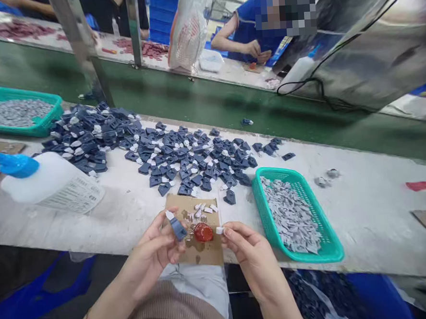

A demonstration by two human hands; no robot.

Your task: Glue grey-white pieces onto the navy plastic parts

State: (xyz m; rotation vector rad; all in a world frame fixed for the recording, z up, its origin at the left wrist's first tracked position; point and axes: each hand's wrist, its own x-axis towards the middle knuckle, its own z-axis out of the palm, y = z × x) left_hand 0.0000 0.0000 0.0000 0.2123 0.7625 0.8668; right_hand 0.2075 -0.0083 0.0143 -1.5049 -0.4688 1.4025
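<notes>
Near the right hand (248, 250), a teal basket (325, 257) holds pale pieces (291, 216).

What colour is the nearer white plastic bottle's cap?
The cap is blue; head view shows best.

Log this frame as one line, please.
left hand: holds blue part | right hand: pinches small white piece | between: red cap on cardboard

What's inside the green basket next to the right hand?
The green basket by the right hand has lots of little pale grey pieces in a messy heap. They cover the basket's bottom, and I can't see what's under the top ones.
</notes>
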